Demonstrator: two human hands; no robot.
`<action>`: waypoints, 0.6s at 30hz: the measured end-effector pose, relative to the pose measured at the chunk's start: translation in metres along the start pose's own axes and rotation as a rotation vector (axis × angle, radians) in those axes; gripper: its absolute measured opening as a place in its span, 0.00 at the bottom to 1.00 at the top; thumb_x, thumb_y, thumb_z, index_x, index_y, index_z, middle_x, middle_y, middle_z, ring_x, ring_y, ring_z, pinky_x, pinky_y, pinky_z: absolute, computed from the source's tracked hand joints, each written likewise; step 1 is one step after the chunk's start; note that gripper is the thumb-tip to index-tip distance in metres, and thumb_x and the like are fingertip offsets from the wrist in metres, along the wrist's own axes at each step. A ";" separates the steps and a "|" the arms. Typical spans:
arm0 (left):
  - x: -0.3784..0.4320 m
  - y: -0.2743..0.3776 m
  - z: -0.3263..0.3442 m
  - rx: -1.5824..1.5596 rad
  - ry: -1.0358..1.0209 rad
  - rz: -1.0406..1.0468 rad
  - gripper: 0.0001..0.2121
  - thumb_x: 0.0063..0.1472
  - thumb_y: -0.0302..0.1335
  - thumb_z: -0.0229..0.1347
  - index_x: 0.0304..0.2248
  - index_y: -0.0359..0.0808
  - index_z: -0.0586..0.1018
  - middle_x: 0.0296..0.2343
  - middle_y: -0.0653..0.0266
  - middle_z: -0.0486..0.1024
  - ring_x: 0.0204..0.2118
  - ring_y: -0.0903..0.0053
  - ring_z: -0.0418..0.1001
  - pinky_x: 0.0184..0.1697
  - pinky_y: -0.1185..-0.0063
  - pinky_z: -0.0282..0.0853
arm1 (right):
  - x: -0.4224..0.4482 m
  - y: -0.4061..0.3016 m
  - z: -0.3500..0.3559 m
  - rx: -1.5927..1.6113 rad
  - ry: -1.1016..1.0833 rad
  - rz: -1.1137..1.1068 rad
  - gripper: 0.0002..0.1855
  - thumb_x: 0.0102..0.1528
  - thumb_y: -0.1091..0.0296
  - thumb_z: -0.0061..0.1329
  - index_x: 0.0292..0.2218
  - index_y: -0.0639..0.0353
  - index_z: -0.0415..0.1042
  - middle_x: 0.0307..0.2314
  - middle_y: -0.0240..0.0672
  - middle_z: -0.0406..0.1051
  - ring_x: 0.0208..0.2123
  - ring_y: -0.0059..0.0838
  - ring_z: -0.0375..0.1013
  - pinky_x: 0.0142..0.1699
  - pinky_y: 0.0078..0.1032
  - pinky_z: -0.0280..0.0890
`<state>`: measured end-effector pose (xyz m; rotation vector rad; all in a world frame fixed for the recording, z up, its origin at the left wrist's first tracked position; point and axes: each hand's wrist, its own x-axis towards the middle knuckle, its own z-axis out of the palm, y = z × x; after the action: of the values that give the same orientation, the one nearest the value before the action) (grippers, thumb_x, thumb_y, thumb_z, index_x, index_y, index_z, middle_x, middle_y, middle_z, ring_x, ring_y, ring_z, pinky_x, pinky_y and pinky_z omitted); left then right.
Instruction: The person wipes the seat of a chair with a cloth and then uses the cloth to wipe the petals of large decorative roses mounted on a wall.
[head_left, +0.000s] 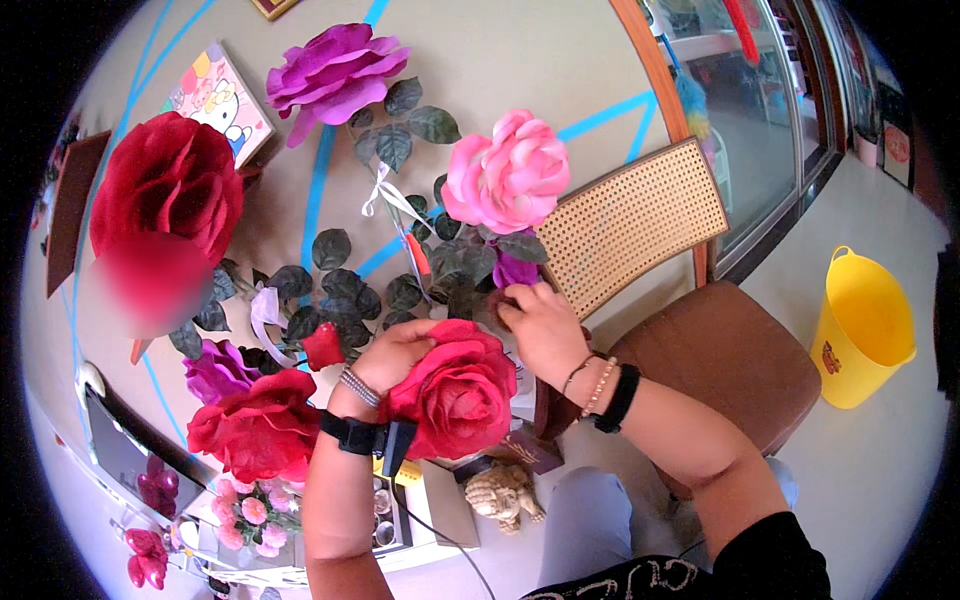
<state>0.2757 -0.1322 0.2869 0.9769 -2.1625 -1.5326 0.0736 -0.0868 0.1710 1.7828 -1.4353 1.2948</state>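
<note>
A large red artificial rose (457, 394) faces up in front of me. My left hand (397, 356) curls against its back edge, its fingers partly hidden by the petals. Just beyond the bloom, my right hand (544, 322) has bent fingers among dark leaves, beside a small purple flower (516, 266). What lies between those fingertips is too unclear to tell. Above my right hand stands a pink artificial rose (510, 172). Other big blooms rise around: a purple one (337, 75), a dark red one (169, 187) and a second red one (259, 420). White ribbon (386, 191) is tied on one stem.
To the right is a brown-seated chair (720, 360) with a cane back (630, 225). A yellow bucket (862, 337) stands on the floor past it. Near my knee sits a carved lion figurine (502, 491). Small pink flowers (255, 510) and a dark screen (142, 450) are lower left.
</note>
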 end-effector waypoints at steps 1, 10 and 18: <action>-0.001 0.003 0.002 -0.001 0.000 -0.002 0.14 0.60 0.21 0.46 0.45 0.28 0.71 0.39 0.63 0.74 0.40 0.79 0.71 0.46 0.82 0.66 | -0.006 0.005 -0.001 0.073 0.020 0.055 0.09 0.44 0.71 0.44 0.30 0.56 0.73 0.35 0.31 0.67 0.38 0.34 0.63 0.38 0.30 0.60; 0.017 0.014 -0.001 0.590 -0.012 0.058 0.13 0.60 0.27 0.50 0.43 0.29 0.73 0.36 0.65 0.74 0.38 0.81 0.70 0.43 0.83 0.66 | -0.065 0.000 0.024 0.561 -0.159 0.329 0.18 0.41 0.82 0.44 0.37 0.60 0.73 0.40 0.41 0.67 0.41 0.47 0.65 0.47 0.34 0.62; 0.039 0.041 0.050 1.304 0.026 -0.076 0.18 0.50 0.43 0.57 0.33 0.37 0.76 0.30 0.56 0.76 0.35 0.66 0.74 0.39 0.73 0.68 | -0.060 -0.006 0.026 0.684 -0.076 0.385 0.17 0.40 0.82 0.44 0.36 0.63 0.73 0.40 0.42 0.67 0.41 0.47 0.64 0.48 0.35 0.61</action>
<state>0.2032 -0.1155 0.3011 1.3362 -3.0437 0.1059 0.0889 -0.0796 0.1072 2.0350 -1.5411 2.1368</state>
